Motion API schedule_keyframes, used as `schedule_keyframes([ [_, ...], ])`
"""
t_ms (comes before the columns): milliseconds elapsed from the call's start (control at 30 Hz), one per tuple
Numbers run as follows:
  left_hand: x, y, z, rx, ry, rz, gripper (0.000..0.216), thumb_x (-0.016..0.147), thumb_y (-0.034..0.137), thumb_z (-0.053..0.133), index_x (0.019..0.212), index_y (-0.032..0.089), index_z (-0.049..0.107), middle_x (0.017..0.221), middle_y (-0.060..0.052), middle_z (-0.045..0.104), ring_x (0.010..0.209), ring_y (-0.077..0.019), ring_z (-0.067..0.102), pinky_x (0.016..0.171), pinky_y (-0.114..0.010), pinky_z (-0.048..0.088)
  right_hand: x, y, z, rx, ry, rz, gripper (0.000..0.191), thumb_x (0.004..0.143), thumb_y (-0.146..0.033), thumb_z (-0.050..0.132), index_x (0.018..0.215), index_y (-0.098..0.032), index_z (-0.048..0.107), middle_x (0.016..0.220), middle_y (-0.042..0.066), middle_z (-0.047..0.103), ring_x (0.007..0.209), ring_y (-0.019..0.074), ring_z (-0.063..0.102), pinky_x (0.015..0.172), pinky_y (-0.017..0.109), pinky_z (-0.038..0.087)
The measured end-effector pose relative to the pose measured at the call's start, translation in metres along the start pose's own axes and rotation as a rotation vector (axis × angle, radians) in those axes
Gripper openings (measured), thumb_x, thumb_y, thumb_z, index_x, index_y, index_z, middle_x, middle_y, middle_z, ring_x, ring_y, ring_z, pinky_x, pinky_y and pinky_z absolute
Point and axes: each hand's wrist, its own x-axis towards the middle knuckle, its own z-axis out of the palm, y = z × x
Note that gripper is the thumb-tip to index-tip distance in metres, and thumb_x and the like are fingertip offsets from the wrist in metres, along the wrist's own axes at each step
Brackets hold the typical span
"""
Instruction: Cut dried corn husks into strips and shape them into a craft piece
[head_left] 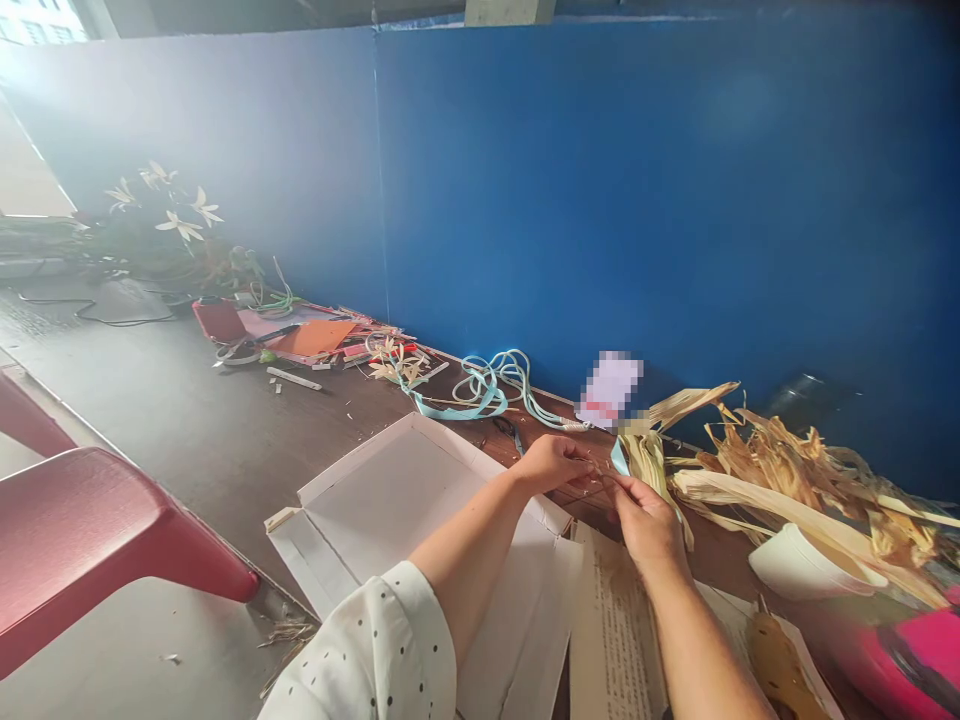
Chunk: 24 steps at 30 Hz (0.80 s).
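Left hand (pixel 556 463) and right hand (pixel 645 520) pinch a thin brown strand (pixel 598 470), stretched crosswise between fingertips; dried corn husks (pixel 787 460) lie rightward, nearer the right hand.

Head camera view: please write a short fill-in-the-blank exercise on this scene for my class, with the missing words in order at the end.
1. The left hand and right hand pinch what looks like a thin strand; the dotted sleeve is on the ____ arm.
2. The wall behind the table is ____.
3. The white cup is nearer to the ____ hand.

Missing words: left; blue; right.
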Motion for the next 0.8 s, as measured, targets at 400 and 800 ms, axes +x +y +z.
schedule_keyframes([
  [400,-0.0048,0.0053,0.0006,0.021,0.013,0.0,0.008,0.079,0.011,0.062,0.075,0.011,0.07,0.068,-0.001,0.069,0.063,-0.0111,0.065,0.074,-0.027,0.058,-0.0021,0.0011,0.0036,0.004,-0.028,-0.011,0.048,0.072,-0.051,0.058,0.107,-0.021,0.073,0.053,0.001,0.059,0.049,0.0224,0.054,0.051,0.037,0.044],
  [800,-0.0035,0.0015,-0.0009,0.09,0.03,0.016,0.005,0.075,0.014,0.065,0.077,0.011,0.069,0.067,-0.001,0.067,0.064,-0.0127,0.065,0.071,-0.028,0.058,-0.0038,-0.0034,0.0019,-0.059,-0.017,0.022,0.043,0.069,-0.056,0.062,0.089,-0.022,0.079,0.041,-0.001,0.051,0.043,0.0215,0.05,0.048,0.036,0.04],
])
